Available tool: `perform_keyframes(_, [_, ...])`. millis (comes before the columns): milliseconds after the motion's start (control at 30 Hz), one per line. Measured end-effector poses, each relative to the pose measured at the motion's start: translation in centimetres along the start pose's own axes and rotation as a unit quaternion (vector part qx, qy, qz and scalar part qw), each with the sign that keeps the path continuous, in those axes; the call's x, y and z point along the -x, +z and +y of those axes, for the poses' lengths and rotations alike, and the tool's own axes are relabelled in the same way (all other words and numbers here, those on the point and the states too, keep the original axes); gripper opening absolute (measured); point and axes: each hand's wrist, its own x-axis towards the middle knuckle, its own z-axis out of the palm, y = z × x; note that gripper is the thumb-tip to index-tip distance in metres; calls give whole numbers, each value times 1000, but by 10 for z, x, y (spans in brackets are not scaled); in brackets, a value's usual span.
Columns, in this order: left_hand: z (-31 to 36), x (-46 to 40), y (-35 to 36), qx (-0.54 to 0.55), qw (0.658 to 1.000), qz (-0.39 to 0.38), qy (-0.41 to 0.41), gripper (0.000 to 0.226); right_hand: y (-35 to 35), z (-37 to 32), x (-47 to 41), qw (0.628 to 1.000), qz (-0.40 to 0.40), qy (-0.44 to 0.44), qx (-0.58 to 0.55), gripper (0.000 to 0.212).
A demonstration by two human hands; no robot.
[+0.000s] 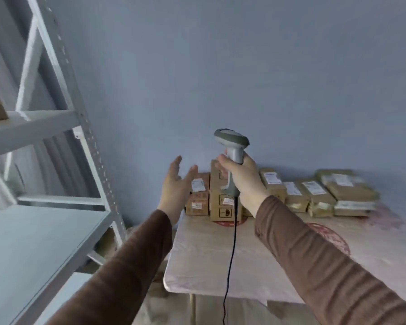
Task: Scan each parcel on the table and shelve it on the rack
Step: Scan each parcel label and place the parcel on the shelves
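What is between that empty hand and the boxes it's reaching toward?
Nothing visible. The left hand, fingers spread, has open air up to the small brown parcel at the table's back. The scanner sits off to its right.

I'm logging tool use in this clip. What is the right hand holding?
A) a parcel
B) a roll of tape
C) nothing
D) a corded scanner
D: the right hand grips the grey scanner by its handle, its black cord hanging down, while the left hand is open and empty near the parcels.
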Motion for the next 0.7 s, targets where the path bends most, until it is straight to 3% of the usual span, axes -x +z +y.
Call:
perform_keyframes(433, [-13,61,288,40,978,-199,-41,66,-292,-6,44,981,191,17,26,27])
perform_keyframes(700, [-15,103,479,40,969,-233,-78,67,-486,-11,48,972,230,34,30,18])
